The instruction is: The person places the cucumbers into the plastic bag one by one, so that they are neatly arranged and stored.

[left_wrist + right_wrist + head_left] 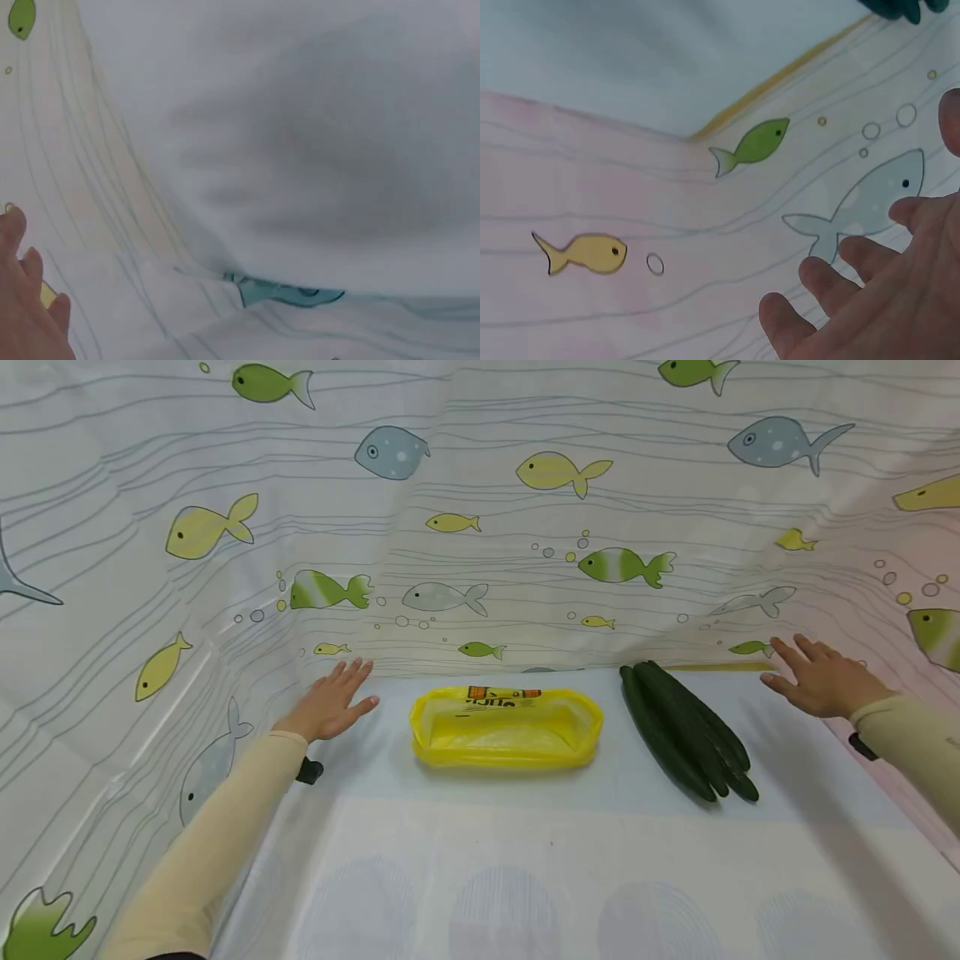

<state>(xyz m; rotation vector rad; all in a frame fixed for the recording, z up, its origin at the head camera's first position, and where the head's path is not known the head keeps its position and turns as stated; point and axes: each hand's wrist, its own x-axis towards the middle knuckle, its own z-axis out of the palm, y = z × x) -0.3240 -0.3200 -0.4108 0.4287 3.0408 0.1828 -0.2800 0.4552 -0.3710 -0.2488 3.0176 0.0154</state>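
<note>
In the head view, a yellow plastic bag, its rim folded outward into an open tray-like shape with printing at the back, stands mid-table. Several dark green cucumbers lie side by side to its right, slanting toward the front right. My left hand hovers left of the bag, fingers spread and holding nothing. Beyond the cucumbers on the right, my right hand is raised with its fingers apart, also bare. The left wrist view catches the fingers at its edge; in the right wrist view the fingers are extended.
A white cloth with pale round patterns covers the table. Behind and at the sides hangs a fish-print curtain, meeting the table's back edge. A thin yellowish strip runs along that edge behind the cucumbers.
</note>
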